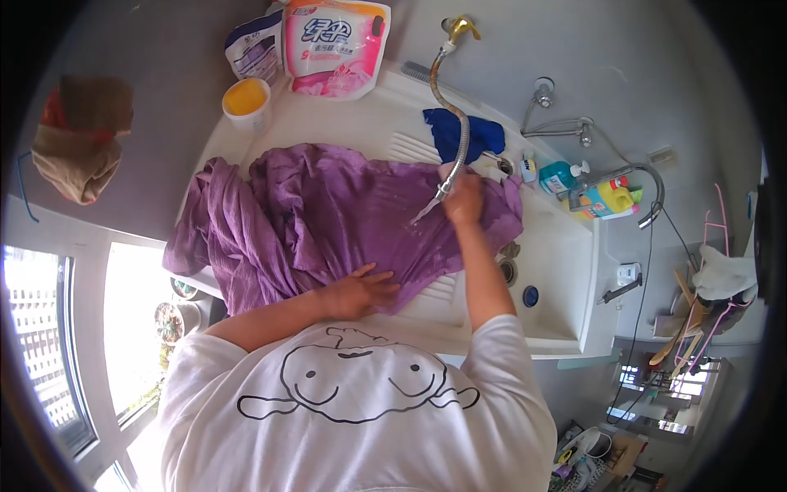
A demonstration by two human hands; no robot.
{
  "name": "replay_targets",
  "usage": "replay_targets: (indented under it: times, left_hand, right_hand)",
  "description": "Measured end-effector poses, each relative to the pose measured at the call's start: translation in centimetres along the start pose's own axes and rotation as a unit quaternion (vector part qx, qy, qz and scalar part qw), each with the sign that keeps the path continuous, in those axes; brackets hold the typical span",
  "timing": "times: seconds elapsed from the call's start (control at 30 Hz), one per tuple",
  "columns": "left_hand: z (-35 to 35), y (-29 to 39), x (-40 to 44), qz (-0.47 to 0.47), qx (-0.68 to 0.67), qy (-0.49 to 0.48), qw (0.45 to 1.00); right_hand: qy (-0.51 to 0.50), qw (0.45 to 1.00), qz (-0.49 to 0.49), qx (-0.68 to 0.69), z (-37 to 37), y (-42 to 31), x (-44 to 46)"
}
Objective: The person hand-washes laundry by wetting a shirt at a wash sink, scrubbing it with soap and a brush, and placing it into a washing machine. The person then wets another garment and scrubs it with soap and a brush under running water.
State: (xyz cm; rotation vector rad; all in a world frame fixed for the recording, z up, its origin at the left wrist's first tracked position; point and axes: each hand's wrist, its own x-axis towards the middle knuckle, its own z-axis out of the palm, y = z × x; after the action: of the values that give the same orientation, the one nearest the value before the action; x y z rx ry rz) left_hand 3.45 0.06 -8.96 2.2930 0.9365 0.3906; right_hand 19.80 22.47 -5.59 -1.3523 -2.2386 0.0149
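Note:
A wet purple cloth [352,201] lies spread over the ribbed washboard part of the white sink, its left side bunched in folds. My left hand [361,293] rests flat on the cloth's near edge, fingers spread. Towards the right end of the cloth, my right hand [463,198] is curled down against the fabric. Its fingers are partly hidden behind the metal hose, and what they hold cannot be made out. Water runs from the end of the flexible metal hose [459,143] onto the cloth, just left of my right hand.
A dark blue cloth [465,135] lies behind. A pink detergent pouch [336,49] and a yellow-and-white tub [247,105] stand at the back left. Bottles, including a teal pump bottle [557,176], line the right rim. The sink basin [561,271] holds a dark round stopper [530,296].

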Motion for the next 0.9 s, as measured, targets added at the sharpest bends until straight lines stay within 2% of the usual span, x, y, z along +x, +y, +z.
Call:
replay_targets:
  times: [0.03, 0.1, 0.17, 0.23, 0.27, 0.33, 0.37, 0.4, 0.43, 0.47, 0.5, 0.57, 0.6, 0.67, 0.7, 0.73, 0.77, 0.8, 0.83, 0.9]
  left_hand:
    - [0.3, -0.1, 0.1, -0.001, 0.011, 0.005, 1.0]
    - [0.4, -0.3, 0.3, -0.002, 0.027, 0.015, 1.0]
    - [0.4, -0.3, 0.6, -0.007, 0.043, -0.024, 0.999]
    - [0.9, -0.5, 0.7, -0.009, 0.039, -0.016, 0.999]
    - [1.1, -0.7, 0.8, -0.007, 0.04, -0.011, 0.999]
    - [1.1, -0.6, 0.7, 0.003, 0.057, 0.005, 0.998]
    - [1.2, -0.4, 0.3, 0.014, 0.075, 0.019, 0.997]
    - [1.2, -0.3, 0.2, 0.013, 0.076, 0.017, 0.997]
    - [1.0, -0.3, 0.3, 0.014, 0.028, 0.028, 0.999]
    - [0.5, -0.5, 0.6, 0.017, -0.018, 0.04, 0.999]
    - [-0.4, -0.7, 0.8, 0.019, -0.012, 0.041, 0.999]
    - [-2.3, -1.4, 1.6, -0.071, -0.247, 0.042, 0.966]
    - [-3.5, -2.5, 2.1, -0.093, -0.167, 0.088, 0.978]
    - [-5.6, -5.1, 2.5, -0.163, 0.001, 0.171, 0.972]
    - [-6.3, -6.2, 2.3, -0.206, 0.091, 0.207, 0.952]
    - [-6.6, -6.8, 2.3, -0.207, 0.088, 0.204, 0.953]
    - [-6.8, -7.2, 2.3, -0.264, 0.141, 0.161, 0.94]
    - [-7.0, -7.6, 2.3, -0.318, 0.194, 0.116, 0.921]
    - [-7.5, -7.6, 2.1, -0.314, 0.194, 0.11, 0.923]
    - [-8.1, -7.4, 1.5, -0.394, 0.171, 0.084, 0.899]
  right_hand:
    - [0.033, 0.998, 0.007, -0.061, 0.0, 1.4, 0.7]
    - [-0.014, 0.99, 0.078, -0.12, -0.1, 1.0, 0.9]
    - [-0.132, 0.985, 0.108, 0.013, -1.7, -4.2, -0.6]
    - [-0.162, 0.986, -0.002, 0.034, -0.6, -8.9, -4.8]
    - [-0.164, 0.986, -0.002, 0.036, -0.1, -8.3, -4.9]
    - [-0.093, 0.989, -0.111, 0.021, 1.5, -5.9, -4.5]
    - [-0.064, 0.981, 0.114, 0.145, 1.5, -3.7, -3.1]
    - [-0.091, 0.995, 0.044, 0.005, 1.9, 0.3, -1.0]
    - [0.011, 0.998, 0.02, -0.057, 3.2, 4.0, -0.5]
    - [-0.024, 0.989, 0.086, -0.116, 1.1, 4.7, -0.3]
    - [-0.018, 0.989, 0.086, -0.115, 1.2, 4.6, -0.3]
    - [0.021, 0.988, 0.125, -0.091, 1.5, 4.6, -0.4]
    - [0.041, 0.988, 0.137, -0.05, 1.4, 3.9, -0.7]
    - [-0.02, 0.982, 0.187, 0.018, 0.5, 0.2, -1.6]
    - [-0.09, 0.982, 0.162, 0.044, -1.2, -3.2, -1.8]
    - [-0.037, 0.987, 0.13, 0.09, 0.0, -5.4, -3.9]
    - [-0.046, 0.997, 0.033, 0.049, 0.9, -8.0, -5.1]
    - [-0.141, 0.984, 0.022, 0.103, 0.3, -10.9, -4.9]
    - [-0.164, 0.98, 0.019, 0.112, 0.1, -12.8, -5.1]
    - [-0.12, 0.99, 0.047, 0.054, 2.0, -10.5, -4.1]
